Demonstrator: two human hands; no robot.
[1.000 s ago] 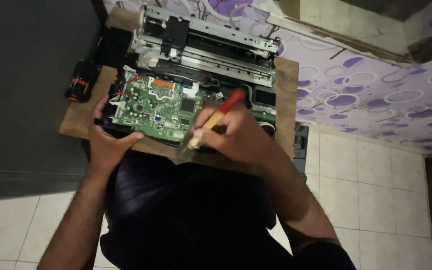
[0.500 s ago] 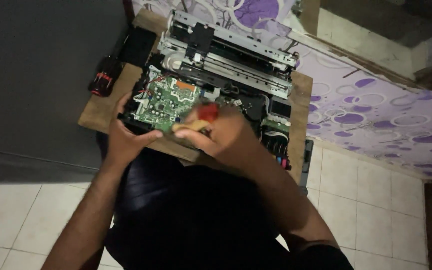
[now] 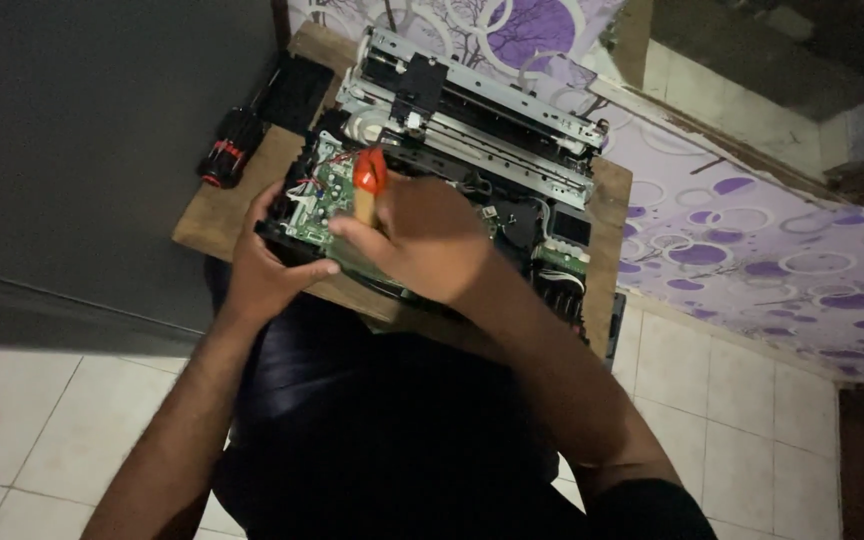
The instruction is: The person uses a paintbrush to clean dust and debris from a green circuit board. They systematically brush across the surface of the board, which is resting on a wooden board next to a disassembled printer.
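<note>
upright red-capped screwdriver [image 3: 367, 185] over green circuit board [image 3: 320, 205]

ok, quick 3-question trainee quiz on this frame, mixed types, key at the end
1. True or false: the right hand grips a red-and-tan handled screwdriver over the green circuit board.
2. Multiple choice: where is the left hand?
A. on the black and red tool
B. on the near left corner of the opened printer
C. flat on the floor tiles
3. Fill in: the printer sits on a small wooden ____.

Key: 1 true; 2 B; 3 table
</note>
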